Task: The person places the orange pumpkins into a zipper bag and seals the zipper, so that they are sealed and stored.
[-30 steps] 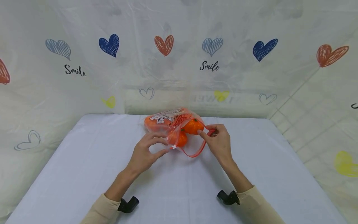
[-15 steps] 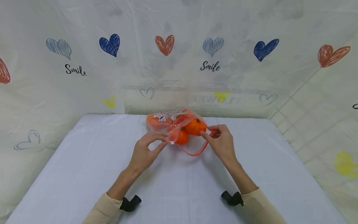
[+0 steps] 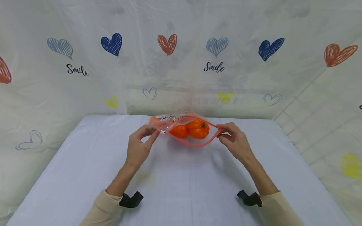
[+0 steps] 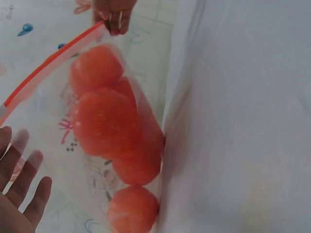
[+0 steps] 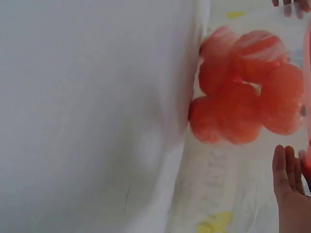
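A clear zip bag (image 3: 195, 145) with a red zip edge lies at the far side of the table, its mouth spread towards me. Several orange, lobed, pumpkin-like pieces (image 3: 199, 129) are inside; one shows a green stem. My left hand (image 3: 138, 146) pinches the left corner of the mouth, by the white zip slider (image 3: 162, 131). At the right corner, my right hand (image 3: 237, 140) pinches the red edge. The left wrist view shows the orange pieces (image 4: 104, 121) bunched in the bag, with some left fingers (image 4: 36, 199) held out from it.
White cloth (image 3: 181, 185) covers the table, and a pale curtain (image 3: 186, 75) printed with hearts hangs right behind the bag. A black wrist camera sits on each sleeve, the left camera (image 3: 131, 200) and the right camera (image 3: 249, 199).
My hands have moved apart, the right one rightwards and the left one left and up. The bag's mouth has widened and lifted, and the orange pieces show more fully.
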A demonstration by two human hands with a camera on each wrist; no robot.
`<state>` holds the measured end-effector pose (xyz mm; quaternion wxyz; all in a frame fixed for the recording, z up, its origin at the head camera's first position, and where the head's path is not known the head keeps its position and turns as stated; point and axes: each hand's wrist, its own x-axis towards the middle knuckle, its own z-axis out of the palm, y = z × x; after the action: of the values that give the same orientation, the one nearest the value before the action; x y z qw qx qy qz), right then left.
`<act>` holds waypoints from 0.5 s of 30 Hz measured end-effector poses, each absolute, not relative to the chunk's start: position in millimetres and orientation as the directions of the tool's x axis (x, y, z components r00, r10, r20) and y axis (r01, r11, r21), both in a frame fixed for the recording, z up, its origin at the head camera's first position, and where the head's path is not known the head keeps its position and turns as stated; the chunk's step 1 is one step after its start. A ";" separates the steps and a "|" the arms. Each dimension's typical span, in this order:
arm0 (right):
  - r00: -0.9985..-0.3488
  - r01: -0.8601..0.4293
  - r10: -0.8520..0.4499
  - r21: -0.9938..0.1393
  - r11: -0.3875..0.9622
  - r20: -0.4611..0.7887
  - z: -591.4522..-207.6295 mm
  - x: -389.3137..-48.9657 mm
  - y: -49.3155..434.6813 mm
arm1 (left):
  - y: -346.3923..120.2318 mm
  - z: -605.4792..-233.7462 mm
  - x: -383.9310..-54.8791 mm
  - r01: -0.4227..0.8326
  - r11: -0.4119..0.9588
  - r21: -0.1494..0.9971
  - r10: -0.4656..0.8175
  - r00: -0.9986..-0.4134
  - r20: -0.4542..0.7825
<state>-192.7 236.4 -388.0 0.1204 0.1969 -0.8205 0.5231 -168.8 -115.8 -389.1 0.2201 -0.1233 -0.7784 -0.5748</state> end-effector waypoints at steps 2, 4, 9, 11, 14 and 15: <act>-0.882 -0.470 -0.218 -0.806 0.360 0.417 -387.8 -193.1 239.9 | -116.0 -387.4 -168.8 0.434 0.312 0.845 -0.071 -0.877 0.476; -0.878 -0.477 -0.222 -0.804 0.354 0.423 -387.6 -193.9 242.3 | -115.8 -386.1 -168.4 0.424 0.317 0.848 -0.078 -0.880 0.469; -0.882 -0.471 -0.180 -0.797 0.377 0.436 -387.9 -195.4 245.8 | -115.0 -384.8 -168.2 0.410 0.321 0.854 -0.094 -0.883 0.460; -0.877 -0.477 -0.157 -0.784 0.397 0.454 -388.7 -195.9 246.5 | -114.6 -384.6 -168.2 0.410 0.317 0.855 -0.095 -0.884 0.458; -0.852 -0.513 -0.133 -0.761 0.398 0.506 -390.3 -197.1 247.6 | -114.0 -383.9 -167.8 0.407 0.316 0.857 -0.094 -0.885 0.455; -0.838 -0.534 -0.130 -0.745 0.399 0.530 -390.6 -197.4 247.9 | -113.8 -383.6 -167.5 0.406 0.315 0.858 -0.093 -0.886 0.454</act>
<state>-197.4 247.9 -390.6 0.1985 0.2044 -0.8125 0.5086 -167.5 -113.8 -383.6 0.2163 -0.1002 -0.7815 -0.5765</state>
